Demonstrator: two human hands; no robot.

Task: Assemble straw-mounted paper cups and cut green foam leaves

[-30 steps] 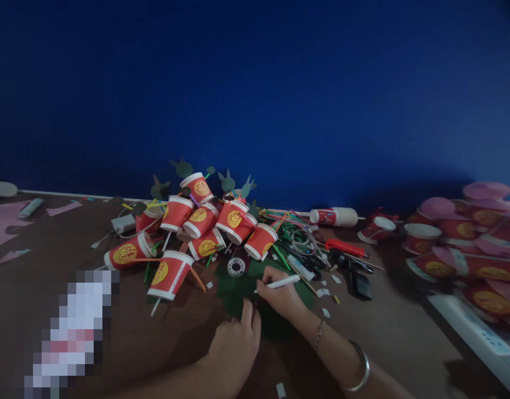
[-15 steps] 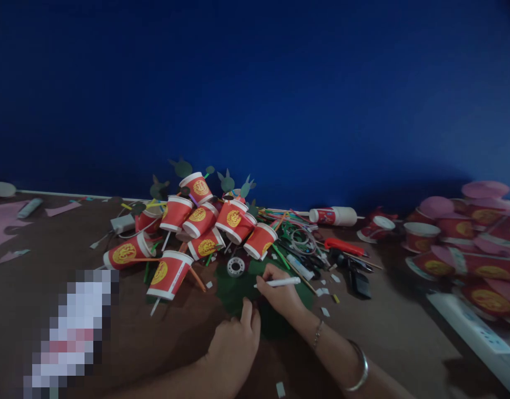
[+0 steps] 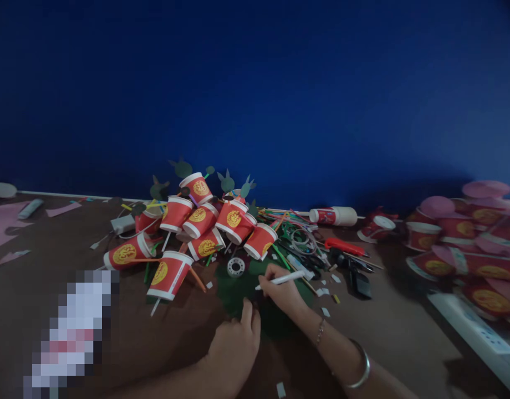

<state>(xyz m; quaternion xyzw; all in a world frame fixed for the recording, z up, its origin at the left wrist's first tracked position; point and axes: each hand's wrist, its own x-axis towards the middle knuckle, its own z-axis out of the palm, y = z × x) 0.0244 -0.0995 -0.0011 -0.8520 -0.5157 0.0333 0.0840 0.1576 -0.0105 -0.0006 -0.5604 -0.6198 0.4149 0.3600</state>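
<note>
A white pen (image 3: 285, 278) is pinched in my right hand (image 3: 282, 291), its tip down at a dark green sheet (image 3: 234, 296) on the table. My left hand (image 3: 236, 338) rests at the sheet's near edge with its fingertips pressing on the paper; those fingers point forward and grip nothing I can see. On the sheet's far side lies a roll of tape (image 3: 235, 267). The hands and the dim light hide any marks on the green paper.
Red paper cups (image 3: 172, 274) with straws and green paper shapes are heaped behind on the left. Straws, a glue tube (image 3: 300, 267), a red cutter (image 3: 344, 246) and a black object (image 3: 360, 284) lie behind on the right. More cups with pink discs (image 3: 438, 206) stand far right.
My right hand has shifted slightly right, and the pen's back end has tilted up a little. The left hand stays in place.
</note>
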